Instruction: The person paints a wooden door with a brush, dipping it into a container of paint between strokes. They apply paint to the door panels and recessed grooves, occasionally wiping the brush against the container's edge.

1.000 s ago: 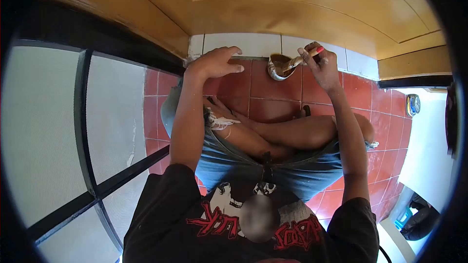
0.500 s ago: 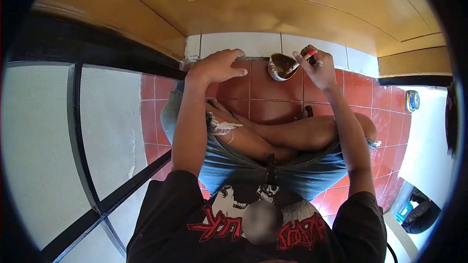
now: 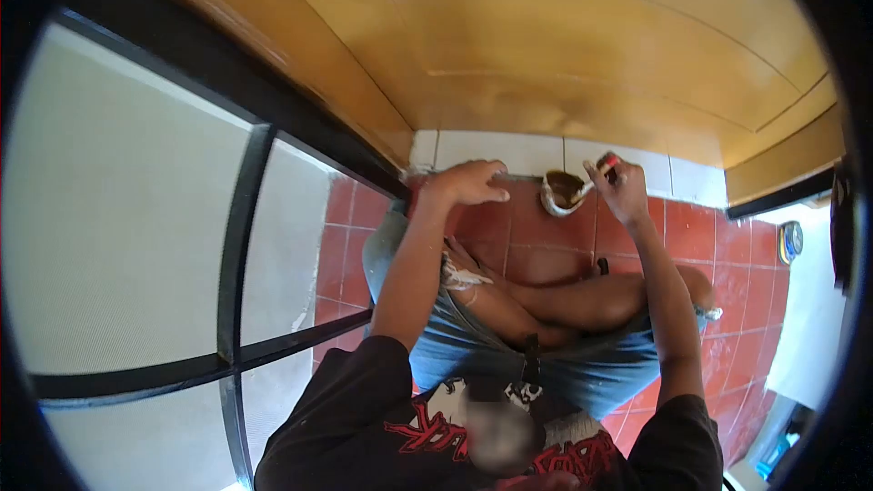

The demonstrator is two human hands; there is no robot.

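A small whitish cup (image 3: 552,205) with brown liquid in it stands on the red tiles, close to the white tile strip. My right hand (image 3: 626,193) is closed around a paintbrush (image 3: 587,187) with a pale handle and a red end. The brush slants down to the cup's right rim; its bristles are hard to make out. Left of the cup, my left hand (image 3: 468,184) holds nothing, its thumb and fingers apart, near the edge of the white tiles.
A glossy yellow-brown wooden door (image 3: 591,45) rises in front. On the left is a black-framed panel (image 3: 238,255). My crossed legs (image 3: 582,305) rest on the red tile floor (image 3: 546,262). A small round tin (image 3: 789,243) sits at far right.
The view has shifted, so the scene sits lower and farther right. The paintbrush stays in my right hand at the cup, and my left hand remains open.
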